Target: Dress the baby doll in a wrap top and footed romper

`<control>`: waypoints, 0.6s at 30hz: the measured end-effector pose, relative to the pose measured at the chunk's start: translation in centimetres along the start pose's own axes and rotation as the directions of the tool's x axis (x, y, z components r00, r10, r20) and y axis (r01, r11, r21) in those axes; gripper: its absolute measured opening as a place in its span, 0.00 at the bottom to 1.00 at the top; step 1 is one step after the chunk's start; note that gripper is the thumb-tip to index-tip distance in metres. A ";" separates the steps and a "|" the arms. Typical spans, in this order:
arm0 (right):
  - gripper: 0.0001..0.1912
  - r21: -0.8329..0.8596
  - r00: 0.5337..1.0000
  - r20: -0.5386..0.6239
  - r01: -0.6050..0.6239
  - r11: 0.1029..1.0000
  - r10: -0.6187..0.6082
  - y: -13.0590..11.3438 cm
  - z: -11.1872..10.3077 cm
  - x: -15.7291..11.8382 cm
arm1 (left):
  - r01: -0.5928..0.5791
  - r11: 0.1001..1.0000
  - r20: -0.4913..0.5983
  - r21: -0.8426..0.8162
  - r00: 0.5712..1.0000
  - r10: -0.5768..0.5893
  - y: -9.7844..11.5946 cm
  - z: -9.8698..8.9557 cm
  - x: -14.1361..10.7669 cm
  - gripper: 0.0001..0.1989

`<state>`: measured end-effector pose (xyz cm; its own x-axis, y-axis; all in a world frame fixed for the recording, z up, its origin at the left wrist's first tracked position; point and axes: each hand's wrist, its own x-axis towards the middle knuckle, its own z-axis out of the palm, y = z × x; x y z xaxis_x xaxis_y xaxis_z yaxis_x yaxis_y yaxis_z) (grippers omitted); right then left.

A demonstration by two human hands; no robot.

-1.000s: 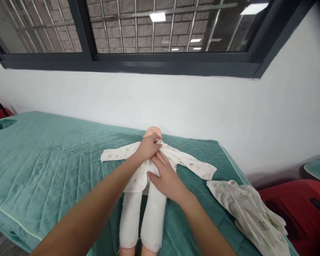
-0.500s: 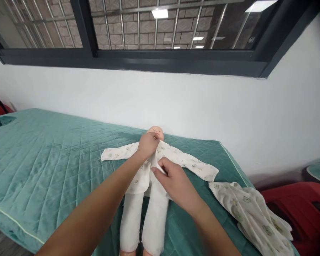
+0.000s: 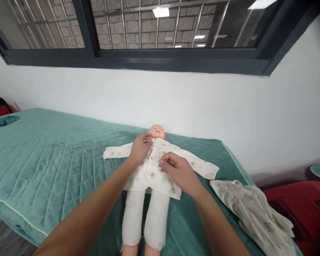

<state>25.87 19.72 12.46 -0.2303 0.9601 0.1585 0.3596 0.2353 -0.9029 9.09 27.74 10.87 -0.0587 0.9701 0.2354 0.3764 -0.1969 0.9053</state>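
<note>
A baby doll (image 3: 156, 131) lies on its back on a green quilted bed cover, its head toward the wall. It wears a white printed jacket (image 3: 162, 179) with sleeves spread to both sides and white leg coverings (image 3: 156, 220). At the jacket's neckline is my left hand (image 3: 141, 147), its thumb and fingers slightly apart. Over the jacket's front, right of the middle edge, my right hand (image 3: 180, 170) has loosely curled fingers, thumb close to the forefinger. The jacket's front lies flat beneath it, and no fabric is pulled up between the fingers.
A crumpled white printed garment (image 3: 252, 209) lies at the bed's right edge. Beyond it is a red plastic object (image 3: 301, 209). The green cover (image 3: 56, 153) meets a white wall below a barred window (image 3: 160, 58). A hole shows in the cover at far left.
The jacket's right front panel, held up before, now lies flat across the doll's body. My left hand has drawn slightly left, uncovering the doll's chin; my right hand has let the panel go.
</note>
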 end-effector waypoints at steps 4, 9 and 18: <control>0.09 0.016 0.964 -0.262 0.056 0.998 -0.050 2.4 -0.5 1.0 | -0.123 0.991 -0.113 0.047 0.985 0.128 -3.7 -2.4 -5.7 0.13; 0.17 0.048 0.932 -0.323 0.187 0.981 -0.162 4.9 2.0 0.4 | 0.009 1.000 -0.089 0.006 0.996 -0.009 -7.8 -5.2 -12.1 0.14; 0.08 0.648 0.775 -0.474 -0.014 0.761 0.418 9.6 -0.1 -3.6 | -0.091 0.991 0.090 0.100 0.993 0.083 -8.5 -6.0 -14.9 0.24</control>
<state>30.27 18.57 3.28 0.4006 0.9140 -0.0649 -0.3094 0.0683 -0.9485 1.22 14.12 1.84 0.0557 0.9593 0.2767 0.4705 -0.2697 0.8402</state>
